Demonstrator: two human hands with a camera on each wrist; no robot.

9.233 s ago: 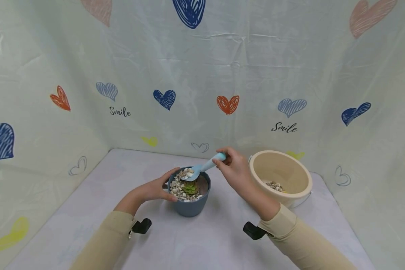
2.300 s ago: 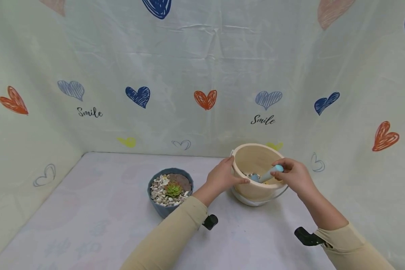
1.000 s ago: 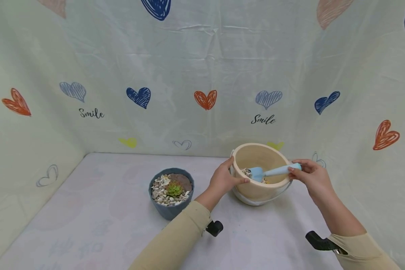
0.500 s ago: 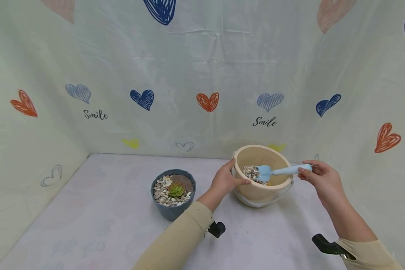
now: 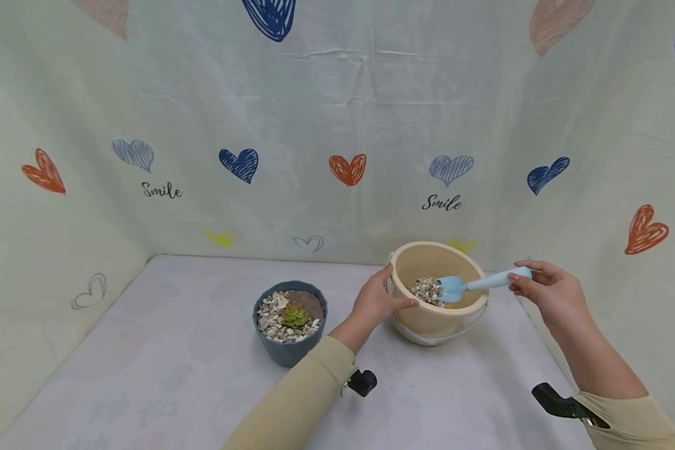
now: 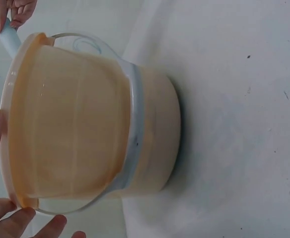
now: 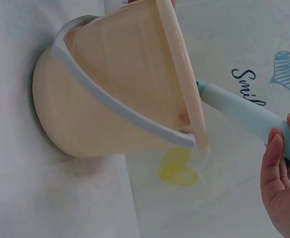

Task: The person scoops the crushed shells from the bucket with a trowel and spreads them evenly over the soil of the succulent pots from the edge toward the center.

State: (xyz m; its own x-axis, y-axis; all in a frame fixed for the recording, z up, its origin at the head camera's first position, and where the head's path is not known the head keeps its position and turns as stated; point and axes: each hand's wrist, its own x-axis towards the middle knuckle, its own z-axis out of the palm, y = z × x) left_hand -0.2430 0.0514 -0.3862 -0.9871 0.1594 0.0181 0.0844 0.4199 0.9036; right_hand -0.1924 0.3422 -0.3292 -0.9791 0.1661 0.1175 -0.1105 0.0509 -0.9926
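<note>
My left hand (image 5: 375, 300) grips the rim of a cream bucket (image 5: 435, 322), its thumb along the near side of the rim. In my right hand (image 5: 554, 294) is the handle end of a light blue toy shovel (image 5: 492, 280), pinched between thumb and fingers. The shovel reaches over the bucket's right rim, its blade at the pebbles (image 5: 427, 290) inside; part of the blade is hidden by them. From the right wrist view, the shovel handle (image 7: 244, 111) slants out past the bucket's rim (image 7: 180, 59).
Left of the bucket stands a blue-grey planter (image 5: 287, 353) with a green succulent (image 5: 295, 315), pebbles and a bare brown patch. The bucket's pale handle (image 6: 135, 124) hangs down its near side. A heart-printed curtain (image 5: 292, 112) rises behind the white table (image 5: 163, 350).
The left hand went from the planter to the bucket's rim. The shovel moved from over the planter into the bucket; lately the right hand has drawn its handle rightward, and more pebbles show by the blade.
</note>
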